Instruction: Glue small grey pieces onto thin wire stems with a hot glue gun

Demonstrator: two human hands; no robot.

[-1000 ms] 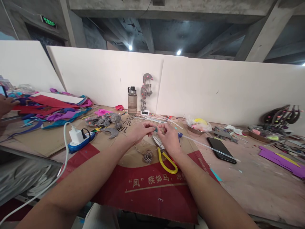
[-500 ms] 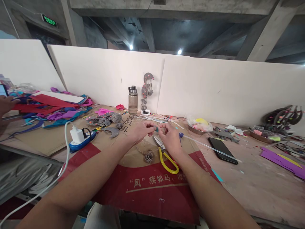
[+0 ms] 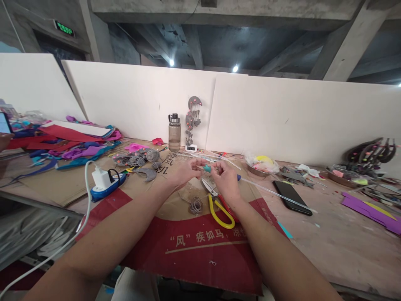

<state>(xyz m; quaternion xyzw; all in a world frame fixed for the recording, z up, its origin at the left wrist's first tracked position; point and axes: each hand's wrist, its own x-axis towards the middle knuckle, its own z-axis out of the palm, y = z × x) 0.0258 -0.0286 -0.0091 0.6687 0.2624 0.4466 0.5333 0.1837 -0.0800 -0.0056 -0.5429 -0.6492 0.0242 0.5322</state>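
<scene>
A small teal piece [image 3: 207, 168], which looks like felt, is between my two hands above the cardboard. My right hand [image 3: 227, 180] pinches it at its right side with thumb and fingertips. My left hand [image 3: 185, 172] is closed at the piece's left side, fingertips together; whatever thin thing they pinch is too small to make out. Just below lie scissors [image 3: 221, 213] with yellow and red handles, their blades partly apart and a handle partly behind my right wrist. A coil of grey cord [image 3: 196, 205] rests left of the scissors.
Left are a blue-and-white power adapter [image 3: 106, 182], grey felt pieces [image 3: 145, 173] and a heap of coloured felt [image 3: 69, 138]. A water bottle [image 3: 174, 133] stands behind. At right are a phone [image 3: 292, 197], a clear stick [image 3: 275, 193] and a bowl [image 3: 261, 167]. Another person's hand [image 3: 4, 140] shows far left.
My fingers have shifted apart slightly, so more of the teal piece shows between them. The red scissor handle has come into sight. At far left, the other person's hand has moved left.
</scene>
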